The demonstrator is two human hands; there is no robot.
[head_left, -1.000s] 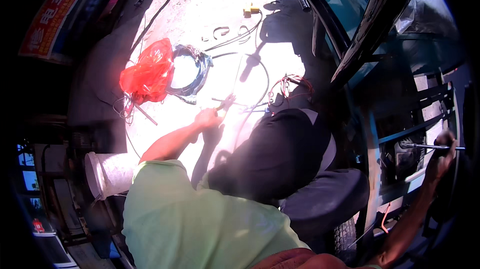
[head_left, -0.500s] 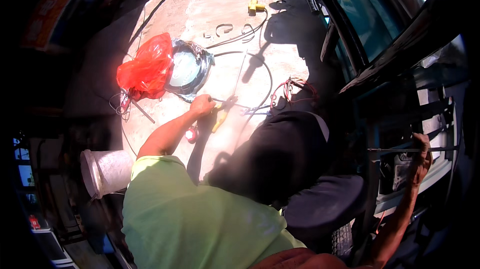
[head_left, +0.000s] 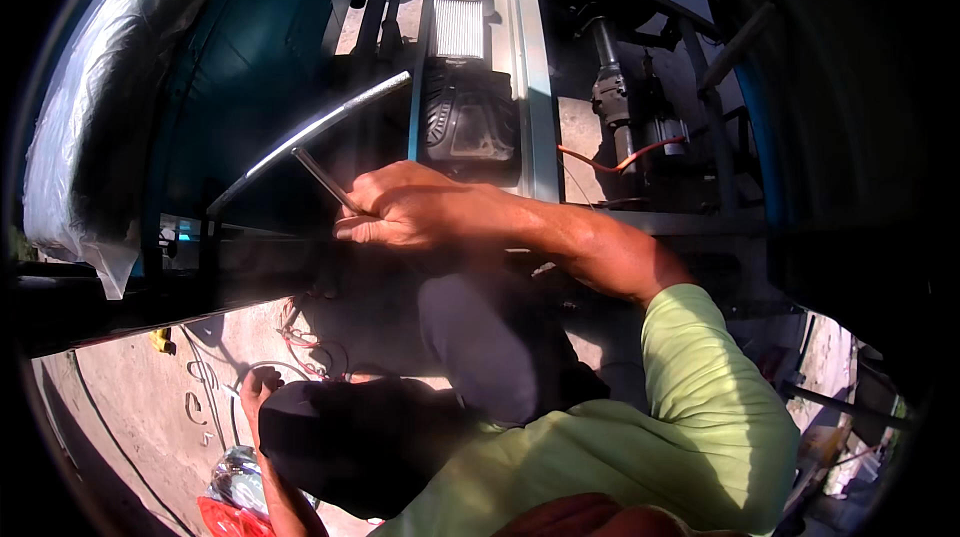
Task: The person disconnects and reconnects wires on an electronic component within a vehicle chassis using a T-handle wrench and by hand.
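Note:
My right hand (head_left: 390, 205) is closed around a short metal rod (head_left: 325, 177), which sticks out up and to the left from the thumb side. Just beyond it a long silver bar (head_left: 320, 119) slants across a dark teal panel. My right forearm crosses in front of a pale metal frame (head_left: 540, 87). Low at the left, beside my knee, my left hand (head_left: 260, 385) is down near the ground with its fingers curled. What it holds, if anything, is too small to make out. Red wires (head_left: 308, 345) and a dark looped cable (head_left: 270, 367) lie near it.
Inside the frame are a black ribbed engine cover (head_left: 470, 122), a white slatted panel (head_left: 460, 27), a dark shaft (head_left: 608, 77) and an orange wire (head_left: 640, 151). Clear plastic wrap (head_left: 110, 117) hangs at the left. A red bag (head_left: 232, 517) and yellow connector (head_left: 162, 340) lie on the ground.
The view has swung right, from the ground to the machine frame. My right hand, still gripping a thin rod, now appears mid-view; my left hand stays low by the cables.

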